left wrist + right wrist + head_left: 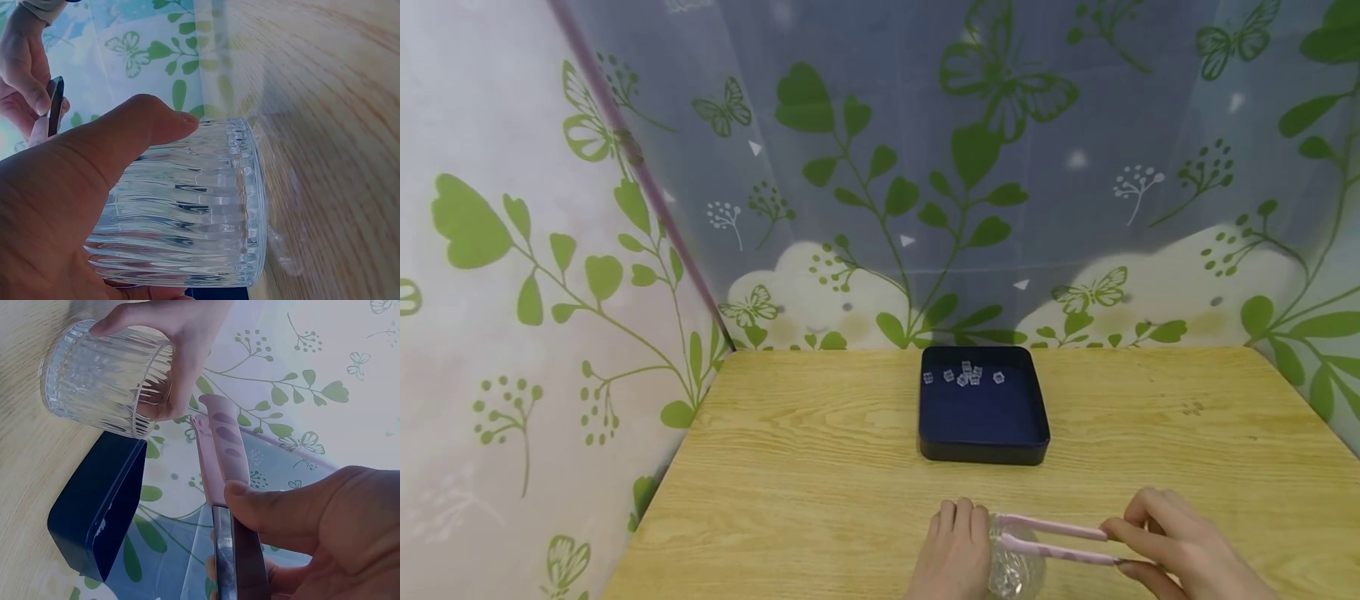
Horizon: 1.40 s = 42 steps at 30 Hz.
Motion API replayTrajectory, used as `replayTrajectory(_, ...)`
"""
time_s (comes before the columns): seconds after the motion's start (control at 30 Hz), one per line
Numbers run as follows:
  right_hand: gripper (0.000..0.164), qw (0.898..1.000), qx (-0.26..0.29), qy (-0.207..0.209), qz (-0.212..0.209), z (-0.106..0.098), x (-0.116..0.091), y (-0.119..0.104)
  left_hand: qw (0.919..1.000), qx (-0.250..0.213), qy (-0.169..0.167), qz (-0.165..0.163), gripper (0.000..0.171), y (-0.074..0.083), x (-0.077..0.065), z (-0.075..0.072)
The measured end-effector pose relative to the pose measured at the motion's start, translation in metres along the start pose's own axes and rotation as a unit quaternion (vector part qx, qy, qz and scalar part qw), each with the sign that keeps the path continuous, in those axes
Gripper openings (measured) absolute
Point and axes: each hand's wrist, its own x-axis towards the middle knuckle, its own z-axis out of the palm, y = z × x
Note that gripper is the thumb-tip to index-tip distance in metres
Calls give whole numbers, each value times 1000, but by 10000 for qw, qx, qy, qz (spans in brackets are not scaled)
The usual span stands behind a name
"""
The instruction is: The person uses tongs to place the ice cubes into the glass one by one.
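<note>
A clear ribbed glass (194,212) stands upright on the table near its front edge. My left hand (953,546) grips it from the side, thumb and fingers around its wall. With my right hand (1180,542) I hold pink-tipped tongs (225,437), pinching them between thumb and fingers. In the head view the tong tips overlap the glass's rim; in the right wrist view they stand slightly apart near its mouth, with nothing visible between them. Whether the glass holds anything is hard to tell through its ribs.
Farther back on the wooden table (805,467) stands a dark blue square tray (985,421). Several small clear cubes (966,375) lie along its far part. Patterned curtains (880,167) hang behind the table and on both sides.
</note>
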Motion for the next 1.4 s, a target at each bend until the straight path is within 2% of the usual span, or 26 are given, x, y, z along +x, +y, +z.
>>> replayTrajectory(0.07,50,10000,-14,-26,27,-1,1,0,10000,-48,-46,-16,38,0,0,0)
replayTrajectory(0.17,52,10000,-23,-53,66,0,3,0,10000,-13,-31,-23,44,0,0,1)
replayTrajectory(0.23,51,10000,18,-34,45,0,4,1,10000,-15,17,-8,42,0,0,1)
replayTrajectory(0.37,45,9998,177,59,-51,2,6,5,9998,13,184,31,19,-2,-1,3)
replayTrajectory(0.47,45,9997,220,72,-44,2,8,7,9998,-45,213,50,28,-2,-1,3)
replayTrajectory(0.57,50,9999,143,31,11,2,13,8,9998,-172,85,47,16,-3,0,3)
replayTrajectory(0.63,55,10000,60,-8,71,2,16,9,9998,-207,-2,51,23,-3,0,2)
replayTrajectory(0.73,60,9997,-29,-83,226,3,22,11,9999,-92,81,61,16,-2,0,2)
replayTrajectory(0.83,62,9985,-153,-208,478,3,26,15,9994,69,338,51,34,-1,0,4)
replayTrajectory(0.9,40,9972,-249,-306,635,3,30,18,9986,140,501,20,41,-1,1,5)
replayTrajectory(0.93,41,9966,-300,-342,680,4,32,20,9985,171,525,4,43,0,1,6)
replayTrajectory(1.0,26,9954,-414,-383,778,5,35,24,9988,137,481,8,36,-1,1,5)
replayTrajectory(1.07,37,9939,-486,-415,894,7,39,28,9989,164,450,8,36,-1,1,5)
replayTrajectory(1.13,35,9926,-525,-437,1002,9,44,33,9993,135,358,8,37,-1,1,5)
replayTrajectory(1.17,44,9917,-528,-455,1078,10,46,36,9994,118,332,6,38,-1,0,5)
replayTrajectory(1.2,43,9909,-546,-462,1139,11,48,39,9994,118,324,1,45,-1,0,5)
replayTrajectory(1.3,40,9897,-643,-444,1198,14,55,49,9998,10,205,-3,47,-1,0,4)
replayTrajectory(1.4,38,9890,-756,-441,1191,19,62,59,9999,-72,87,-2,38,-2,0,2)
